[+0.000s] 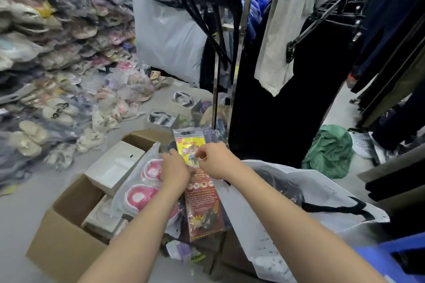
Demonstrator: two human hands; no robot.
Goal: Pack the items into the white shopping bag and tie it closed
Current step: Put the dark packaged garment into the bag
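Both my hands meet above an open cardboard box (57,234). My left hand (176,169) grips a stack of flat packets: a clear one with pink round items (142,193) and a yellow and red printed packet (202,204). My right hand (215,159) pinches the printed packet near its yellow top. The white shopping bag (322,193) with black handles lies open to the right, dark items inside it.
White boxes (115,165) sit in the cardboard box. Bagged slippers (53,57) pile up along the left wall. A metal clothes rack (239,37) with dark garments stands ahead. A green bag (328,151) lies on the floor at right, a blue stool (391,257) at bottom right.
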